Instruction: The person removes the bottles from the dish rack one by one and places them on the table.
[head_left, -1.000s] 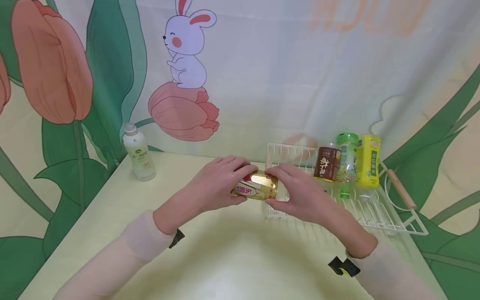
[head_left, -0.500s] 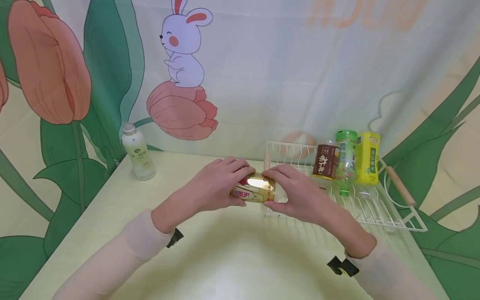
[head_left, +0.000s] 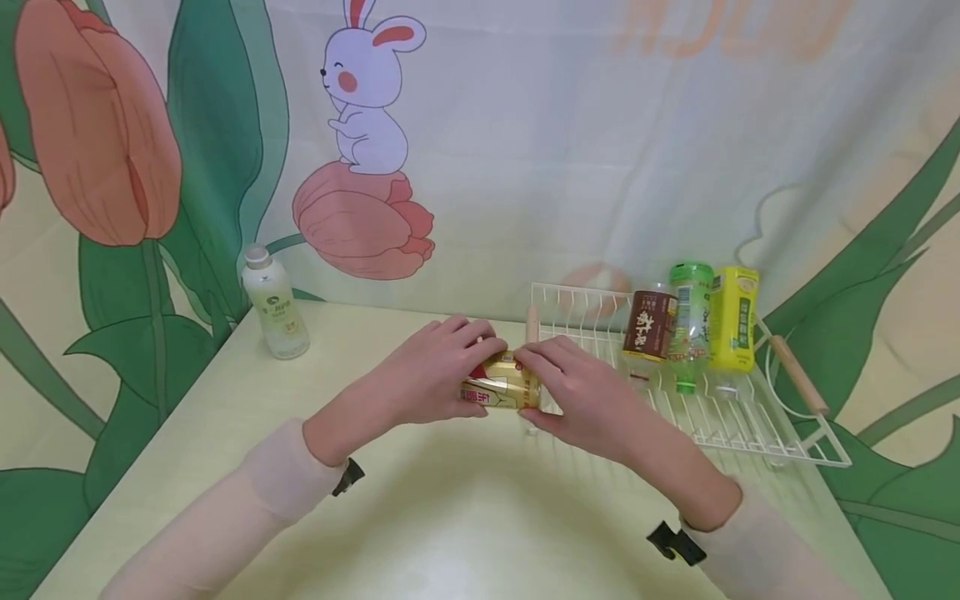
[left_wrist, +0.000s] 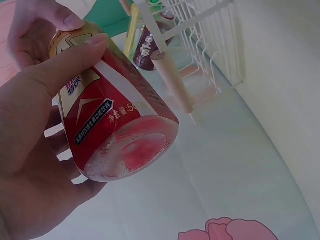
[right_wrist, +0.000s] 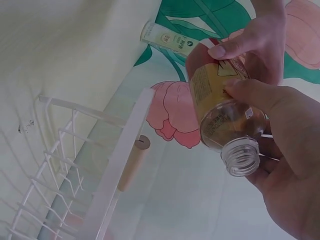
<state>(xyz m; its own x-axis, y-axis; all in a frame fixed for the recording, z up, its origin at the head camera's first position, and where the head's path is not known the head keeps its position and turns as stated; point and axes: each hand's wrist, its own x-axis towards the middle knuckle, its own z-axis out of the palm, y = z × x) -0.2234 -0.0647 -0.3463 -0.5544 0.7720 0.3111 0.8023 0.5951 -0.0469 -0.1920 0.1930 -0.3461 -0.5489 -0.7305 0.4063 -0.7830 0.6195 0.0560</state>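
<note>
A plastic bottle [head_left: 498,385] with a gold and red label lies sideways between my hands, above the table. My left hand [head_left: 431,375] grips its base end, thumb below and fingers over the top. My right hand [head_left: 588,396] holds the neck end, fingertips on the label's edge. In the right wrist view the bottle [right_wrist: 207,85] points its uncapped, threaded mouth toward the camera, and its shoulder is see-through. The left wrist view shows the clear base and red lower label of the bottle [left_wrist: 97,120].
A white wire basket [head_left: 780,457] with wooden handles stands right, partly behind my right hand. Inside are a brown-labelled bottle [head_left: 649,325], a green bottle [head_left: 691,321] and a yellow bottle [head_left: 734,321]. A whitish bottle [head_left: 277,312] stands at the back left, before a printed curtain [head_left: 510,167].
The bottle has rolled a little between my hands, its label print shifting downward. My right hand has moved slightly left and lower along it; my left hand stays nearly in place.
</note>
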